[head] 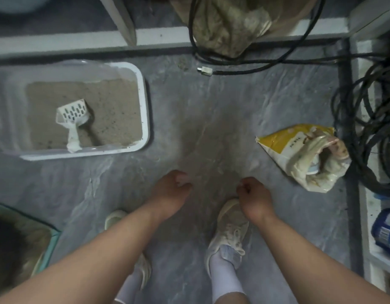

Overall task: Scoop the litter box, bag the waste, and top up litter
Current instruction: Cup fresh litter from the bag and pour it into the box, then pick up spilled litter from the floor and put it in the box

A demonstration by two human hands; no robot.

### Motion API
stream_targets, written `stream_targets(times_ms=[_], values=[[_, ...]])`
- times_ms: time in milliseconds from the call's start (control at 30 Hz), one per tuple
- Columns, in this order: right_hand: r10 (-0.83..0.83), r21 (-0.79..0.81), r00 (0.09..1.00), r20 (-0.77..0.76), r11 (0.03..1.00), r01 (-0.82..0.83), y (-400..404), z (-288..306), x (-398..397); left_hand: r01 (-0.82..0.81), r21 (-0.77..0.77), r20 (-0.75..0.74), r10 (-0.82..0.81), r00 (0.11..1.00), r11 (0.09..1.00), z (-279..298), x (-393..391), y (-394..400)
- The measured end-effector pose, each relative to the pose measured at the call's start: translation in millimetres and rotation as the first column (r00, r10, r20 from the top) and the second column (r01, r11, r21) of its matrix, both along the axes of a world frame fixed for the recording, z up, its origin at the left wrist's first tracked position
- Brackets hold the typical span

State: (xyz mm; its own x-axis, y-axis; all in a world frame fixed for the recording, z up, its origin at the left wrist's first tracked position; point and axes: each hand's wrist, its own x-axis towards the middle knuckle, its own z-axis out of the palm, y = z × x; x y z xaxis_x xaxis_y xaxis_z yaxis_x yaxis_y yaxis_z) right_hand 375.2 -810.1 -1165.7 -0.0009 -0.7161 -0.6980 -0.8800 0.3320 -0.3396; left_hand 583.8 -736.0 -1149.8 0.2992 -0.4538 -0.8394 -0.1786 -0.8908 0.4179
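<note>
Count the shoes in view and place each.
2: the left shoe, mostly hidden under the left forearm, and the right shoe, lower centre, toe beneath the right hand.

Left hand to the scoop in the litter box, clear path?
Probably yes. The left hand is empty, only bare floor lies between, and the scoop sits uncovered on the litter, handle toward the near rim of the litter box.
</note>
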Motion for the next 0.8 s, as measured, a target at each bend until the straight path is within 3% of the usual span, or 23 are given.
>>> stream_targets(times_ms=[167,500,567,667,800], values=[[0.054,-0.032,0.998,0.016,0.998,-0.053,5.1,30.6,54.3,-0.352,-0.040,-0.170,0.341,0.925,0.935,35.1,55.5,12.1],[0.101,-0.027,0.994,0.045,0.995,-0.100,9.2,73.9,115.2,-0.601,-0.040,-0.341,0.554,0.759,0.798,89.4,106.5,37.0],[0.154,-0.028,0.987,0.036,0.988,-0.153,8.0,62.5,117.2,-0.682,0.046,-0.382,0.644,0.663,0.730,79.1,106.1,42.6],[0.244,0.011,0.970,0.000,0.970,-0.244,2.4,37.1,113.5,-0.816,0.181,-0.451,0.784,0.427,0.549,60.3,100.0,47.7],[0.367,0.106,0.928,-0.069,0.927,-0.359,-13.5,3.3,106.4,-0.884,0.288,-0.501,0.845,0.188,0.368,36.0,86.4,41.4]])
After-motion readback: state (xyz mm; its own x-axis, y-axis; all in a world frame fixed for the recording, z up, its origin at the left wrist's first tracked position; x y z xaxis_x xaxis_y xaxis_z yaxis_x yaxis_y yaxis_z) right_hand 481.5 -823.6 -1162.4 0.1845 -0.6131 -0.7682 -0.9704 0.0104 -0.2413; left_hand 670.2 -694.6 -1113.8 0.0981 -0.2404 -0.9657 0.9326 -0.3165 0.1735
